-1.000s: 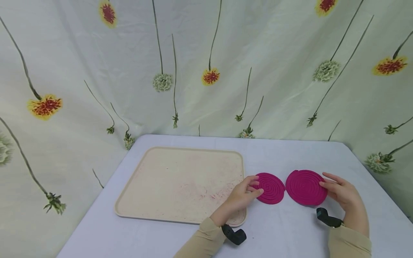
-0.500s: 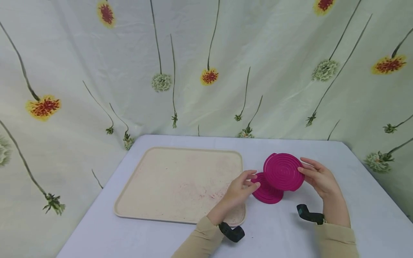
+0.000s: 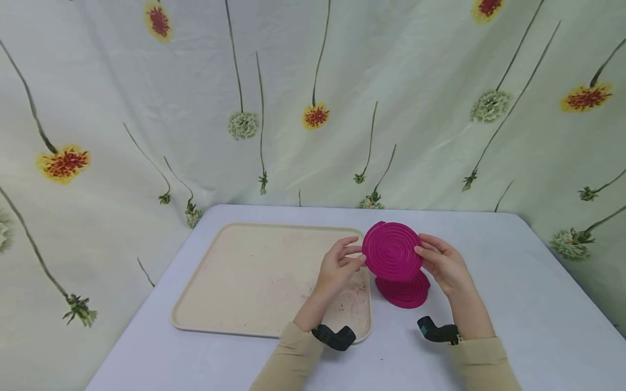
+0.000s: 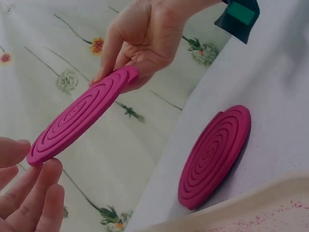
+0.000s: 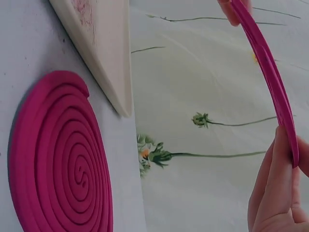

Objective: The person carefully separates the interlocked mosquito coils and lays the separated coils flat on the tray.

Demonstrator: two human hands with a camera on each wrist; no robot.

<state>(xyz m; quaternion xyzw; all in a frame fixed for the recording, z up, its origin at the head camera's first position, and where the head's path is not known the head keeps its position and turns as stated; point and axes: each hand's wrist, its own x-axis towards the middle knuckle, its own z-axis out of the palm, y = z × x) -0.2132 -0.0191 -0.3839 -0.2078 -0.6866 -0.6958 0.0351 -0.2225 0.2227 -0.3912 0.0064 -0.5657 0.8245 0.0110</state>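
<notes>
A flat, round, magenta mosquito coil with spiral grooves is held up between both hands, its face tilted toward the head camera. My left hand pinches its left edge between thumb and fingers. At the opposite edge, my right hand grips it, thumb on the near face and fingers behind. Below it a second magenta mosquito coil lies flat on the table, partly covered by the raised one in the head view. The right wrist view shows two interlocked spirals meeting at the centre of this lower coil.
A beige tray with pink dust and crumbs lies on the left, its right edge close to the lower coil. White cloth covers the table. Behind it hangs a flower-printed curtain.
My right hand has lifted the larger coil off the table and carried it left, over the smaller one. My left hand has left the smaller coil's edge and taken the raised coil's left edge.
</notes>
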